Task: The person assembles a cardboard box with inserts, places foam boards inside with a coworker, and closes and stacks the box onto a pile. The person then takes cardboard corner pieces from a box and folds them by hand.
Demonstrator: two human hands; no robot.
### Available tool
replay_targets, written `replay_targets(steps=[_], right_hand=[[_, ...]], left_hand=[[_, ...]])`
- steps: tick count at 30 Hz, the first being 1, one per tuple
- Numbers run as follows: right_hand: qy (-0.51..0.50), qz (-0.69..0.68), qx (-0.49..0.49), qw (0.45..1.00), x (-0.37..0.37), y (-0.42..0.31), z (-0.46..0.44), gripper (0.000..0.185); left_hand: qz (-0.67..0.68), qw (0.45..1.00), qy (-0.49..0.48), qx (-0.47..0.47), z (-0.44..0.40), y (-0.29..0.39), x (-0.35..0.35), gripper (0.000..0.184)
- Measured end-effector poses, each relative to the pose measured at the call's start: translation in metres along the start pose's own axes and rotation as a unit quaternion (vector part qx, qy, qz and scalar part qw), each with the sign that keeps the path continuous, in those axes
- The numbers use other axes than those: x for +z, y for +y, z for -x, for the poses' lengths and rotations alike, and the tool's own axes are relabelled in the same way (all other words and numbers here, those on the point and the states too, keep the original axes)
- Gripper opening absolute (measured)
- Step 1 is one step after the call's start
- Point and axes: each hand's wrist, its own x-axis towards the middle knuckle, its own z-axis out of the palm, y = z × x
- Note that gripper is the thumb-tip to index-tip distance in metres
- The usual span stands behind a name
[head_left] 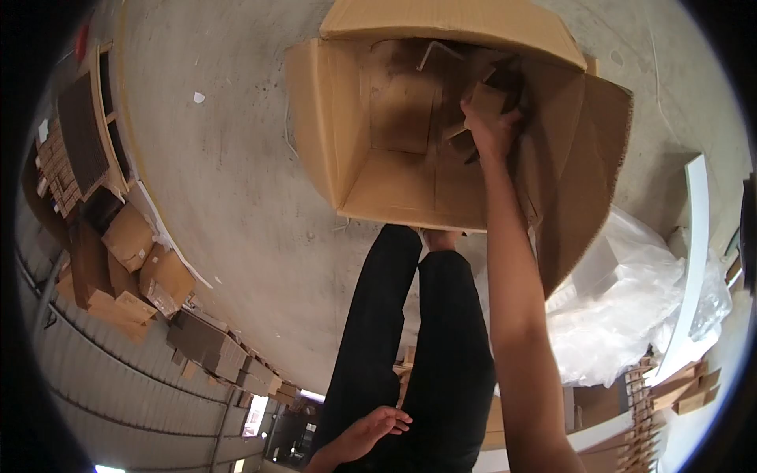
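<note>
A large open cardboard box (355,177) stands on the floor in front of my legs, its flaps folded outward. My right hand (490,134) reaches down into it and grips a piece of brown cardboard (490,101). Dark shadow around that piece hides its full shape. Also inside the box, near the far wall, lies a thin pale bent strip (439,54). My left hand (374,430) rests by my thigh, fingers loosely extended and holding nothing.
Crumpled clear plastic wrapping (615,307) and a long white curved strip (690,252) lie on the right. Several cardboard boxes (130,236) are piled at the left. A small white scrap (199,98) lies on the concrete floor (236,158).
</note>
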Motion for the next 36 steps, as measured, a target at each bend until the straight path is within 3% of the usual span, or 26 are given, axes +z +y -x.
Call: replay_targets(steps=[1,4,7,10,12,13,15,16,18,19,20,22,24,25,27,28,29,33,36], right_hand=[[0.009,0.061,0.023,0.998,0.019,0.003,-0.014,0.11],[0.043,0.211,-0.046,0.975,0.035,0.007,-0.03,0.117],[-0.104,0.094,0.04,0.989,0.011,0.004,-0.024,0.107],[-0.156,0.035,0.003,0.987,-0.016,0.017,0.0,0.088],[-0.281,-0.051,-0.092,0.954,-0.033,0.018,0.012,0.07],[-0.277,-0.054,-0.095,0.955,-0.031,0.017,0.007,0.07],[-0.083,0.125,-0.208,0.967,-0.021,0.019,-0.001,0.06],[-0.081,0.121,-0.205,0.968,-0.022,0.007,-0.006,0.06],[-0.181,-0.066,0.028,0.981,-0.022,-0.02,-0.026,0.071],[-0.226,-0.161,0.146,0.95,-0.013,-0.026,-0.035,0.077],[-0.219,-0.169,0.153,0.949,0.005,-0.025,-0.042,0.077],[-0.261,-0.308,0.161,0.9,0.044,-0.016,-0.057,0.085],[-0.171,-0.22,0.072,0.958,0.061,-0.032,-0.043,0.087],[-0.167,-0.22,0.078,0.958,0.061,-0.04,-0.037,0.087],[-0.144,-0.053,0.015,0.988,0.058,-0.057,-0.031,0.073],[-0.135,-0.152,0.021,0.979,0.087,-0.035,-0.046,0.068],[-0.126,-0.15,0.023,0.98,0.098,-0.025,-0.044,0.068],[-0.068,-0.339,0.15,0.926,0.099,-0.003,-0.037,0.083],[-0.004,-0.335,0.045,0.941,0.025,-0.005,0.053,0.08]], left_hand=[[0.02,1.0,0.009,0.0,-0.005,0.0,0.0,0.05],[0.041,0.997,0.057,0.029,-0.003,0.016,0.016,0.048],[0.054,0.994,0.086,0.049,-0.005,0.018,0.026,0.046],[0.099,0.983,0.118,0.096,-0.01,0.018,0.034,0.045],[0.1,0.982,0.123,0.1,-0.009,0.016,0.037,0.045],[0.101,0.981,0.131,0.102,-0.011,0.015,0.036,0.045],[0.104,0.98,0.127,0.11,-0.011,0.011,0.035,0.045],[0.112,0.979,0.123,0.113,-0.013,0.009,0.033,0.045],[0.13,0.979,0.122,0.103,-0.018,0.002,0.027,0.044],[0.153,0.976,0.121,0.096,-0.021,-0.002,0.025,0.044],[0.142,0.978,0.124,0.091,-0.021,-0.006,0.025,0.044],[0.159,0.974,0.094,0.134,-0.027,-0.013,0.024,0.042],[0.164,0.974,0.095,0.127,-0.026,-0.012,0.018,0.041],[0.182,0.97,0.094,0.13,-0.026,-0.014,0.018,0.04],[0.189,0.971,0.097,0.112,-0.026,-0.021,0.012,0.04],[0.186,0.97,0.103,0.115,-0.025,-0.021,0.011,0.041],[0.183,0.97,0.106,0.117,-0.024,-0.02,0.008,0.041],[0.161,0.964,0.162,0.133,-0.018,-0.006,-0.001,0.04],[0.158,0.964,0.165,0.139,-0.015,-0.008,0.006,0.036]])
